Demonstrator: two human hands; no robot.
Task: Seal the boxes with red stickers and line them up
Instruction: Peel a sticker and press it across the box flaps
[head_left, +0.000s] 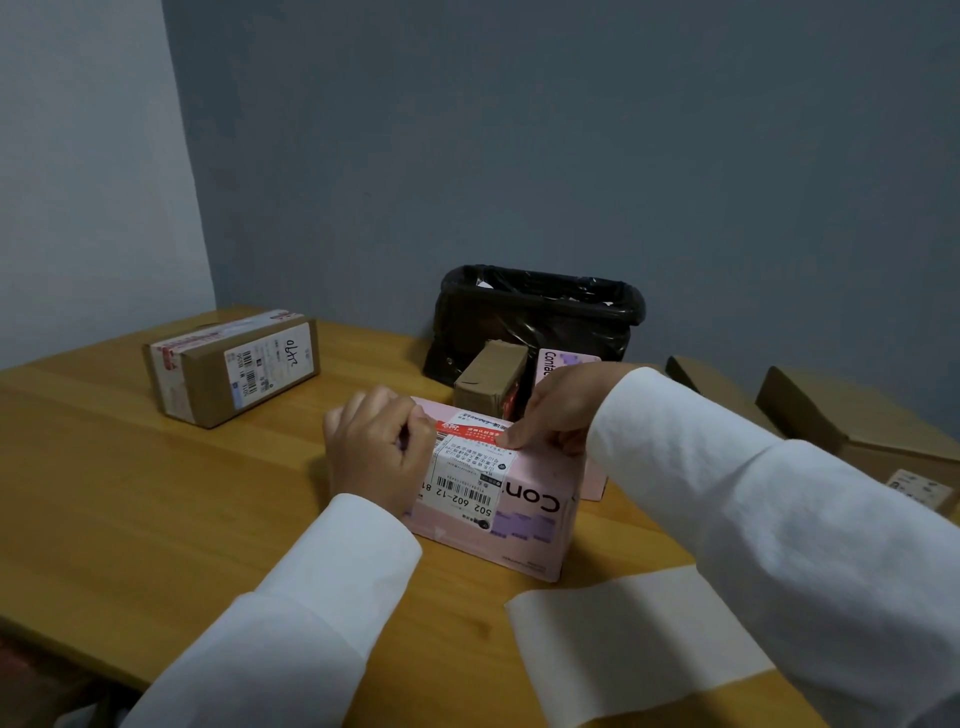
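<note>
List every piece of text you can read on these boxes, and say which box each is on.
"502 602-12", upside down: white shipping label on the pink box.
"Con", upside down, the rest covered: printed on the pink box.
"Conta", cut off by the right hand: second pink box behind.
Handwritten marks, unclear: label on the brown box.
Red sticker print, small label print and barcodes: too small to read.

One head-worn view looks forward and down, seemingly close over the table (130, 467).

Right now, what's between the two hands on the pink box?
Head view: the red sticker on the pink box spans from left hand to right hand.
</note>
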